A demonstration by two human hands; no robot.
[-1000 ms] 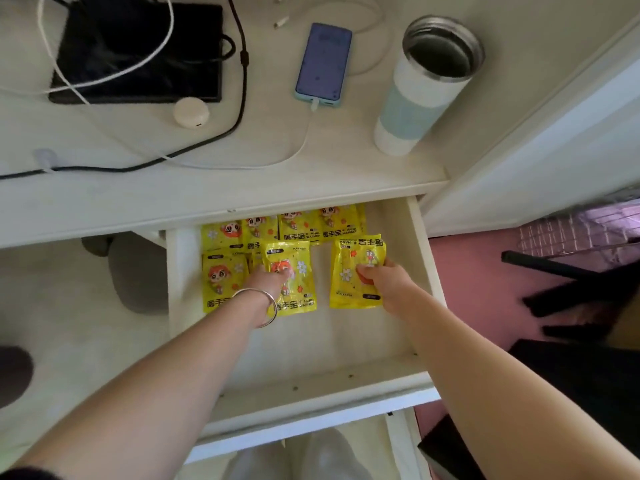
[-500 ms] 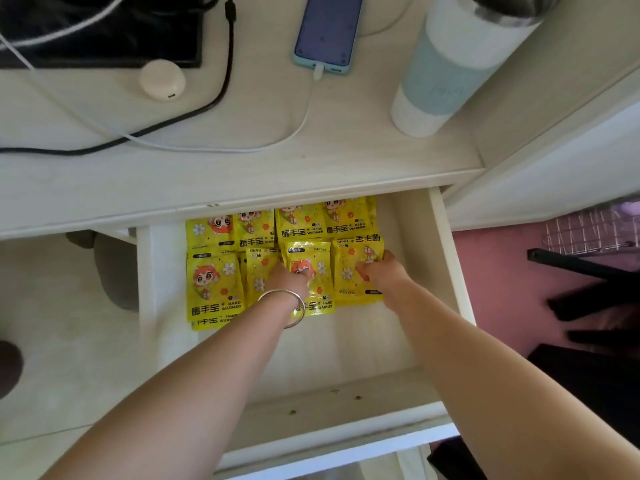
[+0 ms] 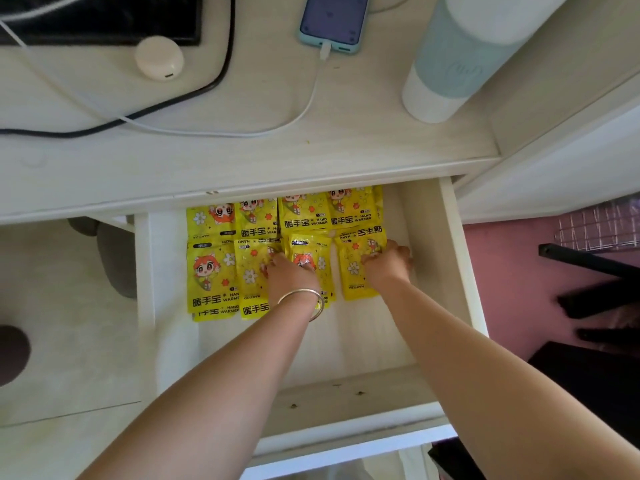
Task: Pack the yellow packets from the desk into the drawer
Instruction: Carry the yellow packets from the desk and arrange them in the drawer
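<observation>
Centre frame: left hand (image 3: 292, 273) is pressing spread fingers on yellow packets (image 3: 211, 268); right hand's (image 3: 386, 263) fingers unclear; shoving is risking rumpled rows.

Pale wood-grain desk (image 3: 242, 161) butts up against a white panel (image 3: 561, 168) on the right, and the whole spot sits in soft, even light that's brightest on the desktop. Left of it, lower down, there's a cream floor (image 3: 69, 358) with a grey rounded thing (image 3: 114, 261) tucked underneath. Over on the right is a pink floor (image 3: 505, 282) with black furniture legs (image 3: 588, 265) and a blurry wire grid (image 3: 602, 226).
</observation>
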